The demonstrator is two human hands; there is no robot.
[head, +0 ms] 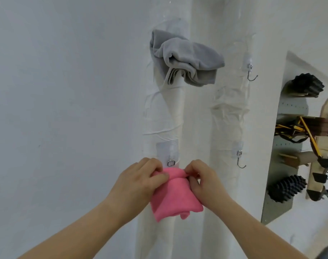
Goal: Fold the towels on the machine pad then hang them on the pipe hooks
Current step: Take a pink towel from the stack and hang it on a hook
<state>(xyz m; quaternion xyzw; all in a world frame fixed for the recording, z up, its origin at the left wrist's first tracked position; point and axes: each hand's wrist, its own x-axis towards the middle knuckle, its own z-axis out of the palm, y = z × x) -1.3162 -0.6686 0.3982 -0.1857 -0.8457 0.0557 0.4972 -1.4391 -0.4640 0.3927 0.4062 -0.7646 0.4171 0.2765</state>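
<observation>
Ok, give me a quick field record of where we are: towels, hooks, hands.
hung: crumpled grey cloth towel hangs high on the left white wrapped pipe
in progress: folded pink cloth towel, top edge just below the lower left metal hook; hooked or not, cannot tell
grip: left hand and right hand both pinch its top edge
free: upper right metal hook, lower right metal hook, on the right white wrapped pipe

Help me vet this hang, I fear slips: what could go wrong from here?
1. The left hand and right hand pinch the pink towel at the hook, hiding its tip; the towel may miss it and drop.
2. The grey towel hangs bunched above; it could slide off if jostled.
</observation>
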